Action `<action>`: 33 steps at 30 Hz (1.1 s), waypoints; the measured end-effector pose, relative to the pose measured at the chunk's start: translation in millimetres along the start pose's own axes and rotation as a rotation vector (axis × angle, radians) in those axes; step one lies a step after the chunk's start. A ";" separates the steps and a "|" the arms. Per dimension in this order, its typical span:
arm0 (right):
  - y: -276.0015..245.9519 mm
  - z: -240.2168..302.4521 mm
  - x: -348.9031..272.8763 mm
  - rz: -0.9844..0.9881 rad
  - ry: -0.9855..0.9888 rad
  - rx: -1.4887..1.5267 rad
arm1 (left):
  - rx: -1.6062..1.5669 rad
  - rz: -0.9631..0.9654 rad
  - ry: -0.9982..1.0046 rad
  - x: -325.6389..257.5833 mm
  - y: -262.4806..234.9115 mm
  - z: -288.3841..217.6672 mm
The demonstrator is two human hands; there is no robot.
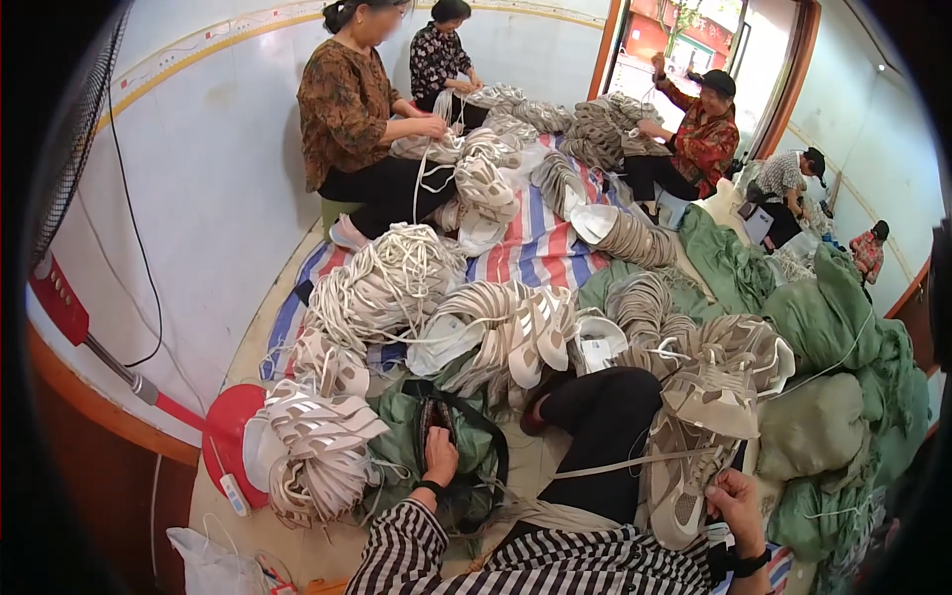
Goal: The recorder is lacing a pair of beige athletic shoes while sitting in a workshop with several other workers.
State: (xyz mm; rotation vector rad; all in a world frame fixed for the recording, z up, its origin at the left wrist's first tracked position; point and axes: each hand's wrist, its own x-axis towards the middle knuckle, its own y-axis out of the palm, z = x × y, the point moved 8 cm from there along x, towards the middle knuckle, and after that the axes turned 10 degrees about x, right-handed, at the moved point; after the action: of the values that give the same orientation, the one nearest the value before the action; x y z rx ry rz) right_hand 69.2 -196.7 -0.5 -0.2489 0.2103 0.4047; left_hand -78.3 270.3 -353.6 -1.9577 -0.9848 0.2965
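Note:
My left hand [441, 458] reaches into the opening of a dark green bag [476, 436] beside my left leg. Its fingertips are hidden in the bag, so whether they grip anything does not show. On my lap lies a beige shoe upper [679, 496] with mesh panels. My right hand [735, 504] is closed on its right edge, thumb and fingers pinched together. A flat beige lace [605, 468] runs from this upper leftward across my dark trousers. More beige uppers [714, 397] are stacked on my knee, just beyond the one I hold.
Bundles of uppers [327, 446] and a heap of laces [387, 283] surround me on a striped sheet [535, 243]. Green sacks [833, 327] pile up at right. A red fan base [233, 441] stands at left. Several people [347, 119] sit working further back.

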 end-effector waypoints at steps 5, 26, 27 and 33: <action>3.3 -0.7 3.0 -0.012 0.005 -0.024 | -0.087 0.324 -0.172 9.5 21.0 26.0; 6.3 4.3 4.7 -0.045 -0.013 -0.039 | -0.182 0.393 -0.607 -7.3 80.9 53.8; 5.6 3.7 5.3 -0.045 -0.017 -0.048 | -0.190 0.377 -0.617 -6.4 70.6 51.0; 6.2 2.7 6.8 -0.026 -0.022 -0.023 | 0.069 0.552 -0.419 5.6 58.5 49.0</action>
State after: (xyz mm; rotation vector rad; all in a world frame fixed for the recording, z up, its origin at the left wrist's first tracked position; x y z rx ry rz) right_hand 73.2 -188.0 -0.9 -0.2691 0.1812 0.3838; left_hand -70.8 288.1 -427.7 -2.1180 -0.6478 1.0692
